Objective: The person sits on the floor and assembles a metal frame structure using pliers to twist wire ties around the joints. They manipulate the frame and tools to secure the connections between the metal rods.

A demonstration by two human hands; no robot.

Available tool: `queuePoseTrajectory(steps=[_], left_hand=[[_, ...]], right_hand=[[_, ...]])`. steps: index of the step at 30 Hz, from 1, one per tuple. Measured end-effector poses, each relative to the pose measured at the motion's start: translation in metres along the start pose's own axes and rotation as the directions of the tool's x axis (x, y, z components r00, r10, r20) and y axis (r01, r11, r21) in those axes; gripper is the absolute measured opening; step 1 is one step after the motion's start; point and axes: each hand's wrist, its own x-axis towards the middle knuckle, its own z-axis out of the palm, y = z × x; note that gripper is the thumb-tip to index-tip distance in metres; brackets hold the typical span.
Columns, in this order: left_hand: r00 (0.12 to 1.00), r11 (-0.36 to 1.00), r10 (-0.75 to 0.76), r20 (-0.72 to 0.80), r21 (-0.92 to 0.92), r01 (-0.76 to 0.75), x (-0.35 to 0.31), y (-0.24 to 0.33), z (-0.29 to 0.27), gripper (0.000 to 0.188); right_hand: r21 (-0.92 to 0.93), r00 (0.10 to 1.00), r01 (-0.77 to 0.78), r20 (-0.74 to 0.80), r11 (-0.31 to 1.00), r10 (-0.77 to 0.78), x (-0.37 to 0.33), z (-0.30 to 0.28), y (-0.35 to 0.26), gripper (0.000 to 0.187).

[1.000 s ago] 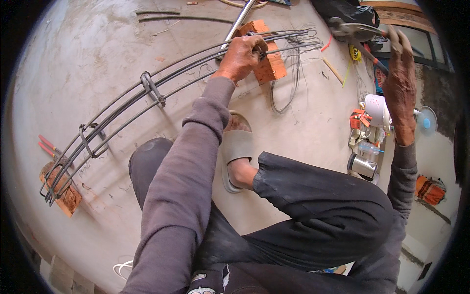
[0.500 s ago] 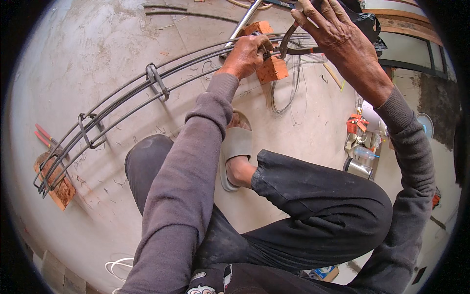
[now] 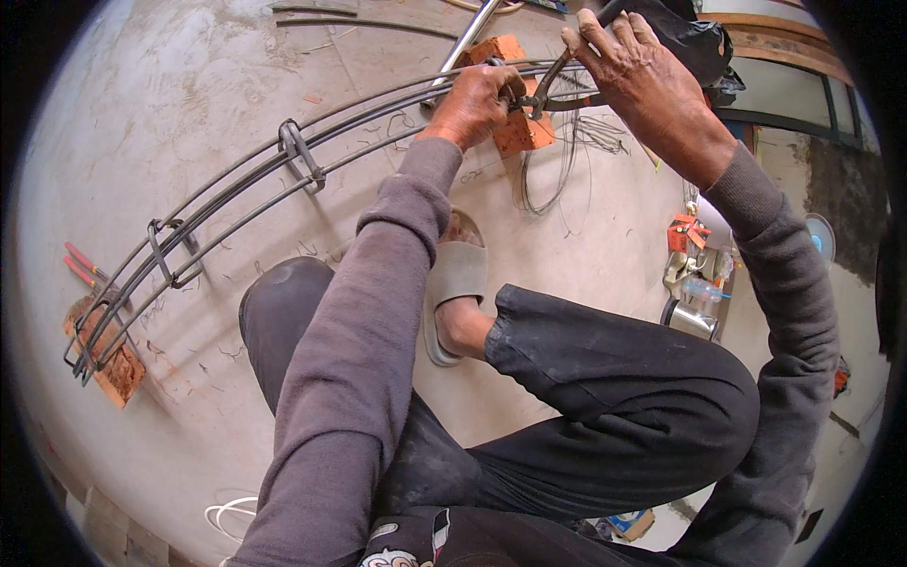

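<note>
A long cage of dark steel rods [image 3: 227, 180], bound by square stirrups [image 3: 300, 156], runs from the lower left up to the top middle. Its ends rest over orange bricks, one brick [image 3: 522, 137] by my hands and another brick [image 3: 118, 373] at far left. My left hand [image 3: 470, 104] is closed round the rods beside the upper brick. In my right hand [image 3: 652, 99] is a pair of pincers [image 3: 544, 91], its handles spread apart. The jaws sit at the rods just right of my left fingers; what they bite is hidden.
Thin loose tie wire [image 3: 557, 189] lies below the upper brick. Red-handled pliers [image 3: 85, 266] lie by the far-left brick. A metal tube [image 3: 470, 38] and loose rods [image 3: 364, 26] are at the top. A black plastic bag [image 3: 694, 52] and a metal container [image 3: 692, 319] stand to the right.
My right hand has shifted slightly left and down, and the pincers have turned a little with it. My left hand keeps its place on the rods.
</note>
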Motion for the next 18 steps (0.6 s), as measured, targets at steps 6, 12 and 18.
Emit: queuePoseTrajectory(steps=[6,12,18], left_hand=[[0.997,0.994,-0.047,0.053,0.097,0.042,0.0,0.007,-0.003,0.019],[0.986,0.952,0.163,0.023,0.258,-0.163,-0.003,0.002,0.002,0.021],[0.994,0.953,0.099,0.052,0.283,-0.109,-0.005,0.008,0.005,0.024]], right_hand=[[0.166,0.993,-0.112,-0.029,0.98,0.119,-0.003,0.051,-0.004,0.074],[0.461,0.926,-0.248,-0.145,0.852,0.348,-0.059,0.103,0.037,0.083],[0.551,0.824,-0.559,0.283,0.62,0.491,-0.142,0.164,-0.017,0.086]])
